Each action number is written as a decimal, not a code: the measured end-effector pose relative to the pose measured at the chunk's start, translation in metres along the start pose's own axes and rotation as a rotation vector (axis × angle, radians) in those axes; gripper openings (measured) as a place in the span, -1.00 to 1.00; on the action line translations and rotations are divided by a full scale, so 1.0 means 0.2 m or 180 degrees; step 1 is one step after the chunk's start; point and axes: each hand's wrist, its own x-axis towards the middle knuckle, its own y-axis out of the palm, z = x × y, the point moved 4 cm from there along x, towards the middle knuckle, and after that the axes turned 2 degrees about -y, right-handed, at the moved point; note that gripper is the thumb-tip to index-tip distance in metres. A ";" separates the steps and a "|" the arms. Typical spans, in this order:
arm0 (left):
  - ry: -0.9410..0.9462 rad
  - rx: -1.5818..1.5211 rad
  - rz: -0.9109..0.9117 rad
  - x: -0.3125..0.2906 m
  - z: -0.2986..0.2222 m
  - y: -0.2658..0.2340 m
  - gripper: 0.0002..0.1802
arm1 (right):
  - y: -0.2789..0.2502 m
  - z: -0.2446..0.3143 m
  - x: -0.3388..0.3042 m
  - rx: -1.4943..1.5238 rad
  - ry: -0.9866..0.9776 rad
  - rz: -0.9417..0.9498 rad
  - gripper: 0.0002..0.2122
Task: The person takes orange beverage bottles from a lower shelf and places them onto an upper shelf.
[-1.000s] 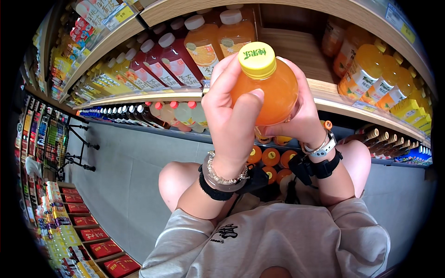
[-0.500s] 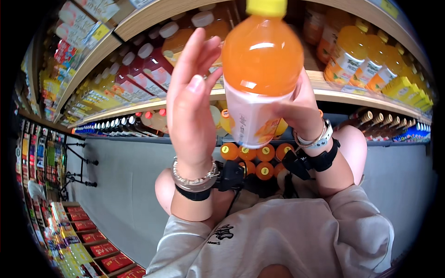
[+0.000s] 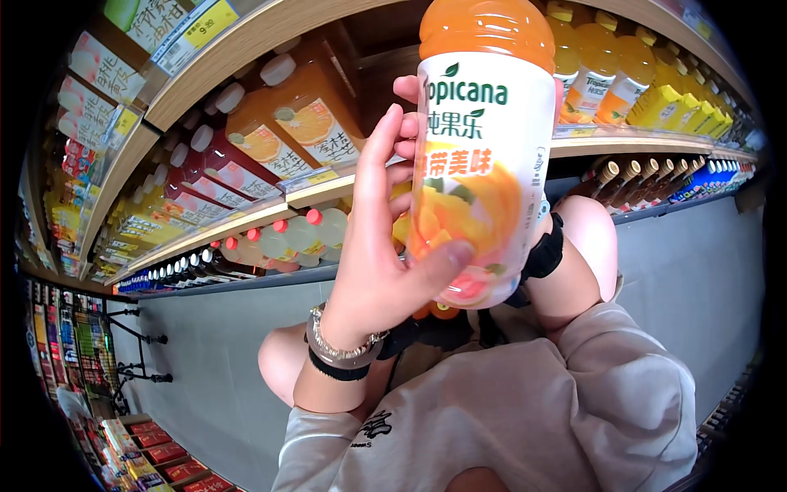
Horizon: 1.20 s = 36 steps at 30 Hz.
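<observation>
Bottle [image 3: 484, 148]: orange-filled, it is being held lengthwise before the wooden shelf's [image 3: 615, 145] front edge, its printed side facing the wearer [image 3: 484, 402]; its top is running out of view, so the cap is not showing.
Left hand [image 3: 381, 254]: it is gripping the bottle's left side, thumb pressing across the lower front, fingers curving along the edge.
Right hand [image 3: 559, 98]: it is mostly hiding behind the bottle; an onlooker cannot tell how wide or narrow it is.
Progress: picking up is appearing done, since the bottle is hanging clear of the shelf; setting down is not yet done.
Shelf: white-capped orange bottles [image 3: 307, 107] are standing behind its front edge on the left, yellow-capped ones [image 3: 590, 74] on the right.
Lower shelf [image 3: 270, 280]: red-capped bottles [image 3: 328, 234] are lining its front edge.
Floor [image 3: 213, 344]: a wire cart [image 3: 92, 320] is standing toward its far left edge.
</observation>
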 end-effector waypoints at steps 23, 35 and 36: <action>0.0505 0.0830 -0.0942 0.06 0.14 -0.03 0.02 | 0.42 -0.04 -0.08 -0.4198 -0.2160 -0.1089 -0.43; -0.0052 -0.3082 -0.0160 -0.04 0.10 -0.17 -0.11 | 0.33 -0.15 -0.07 -0.4044 -0.0661 0.0441 -0.29; 0.0033 -0.3229 -0.0196 -0.03 0.10 -0.17 -0.14 | 0.31 -0.16 -0.06 -0.4405 -0.0915 0.0305 -0.31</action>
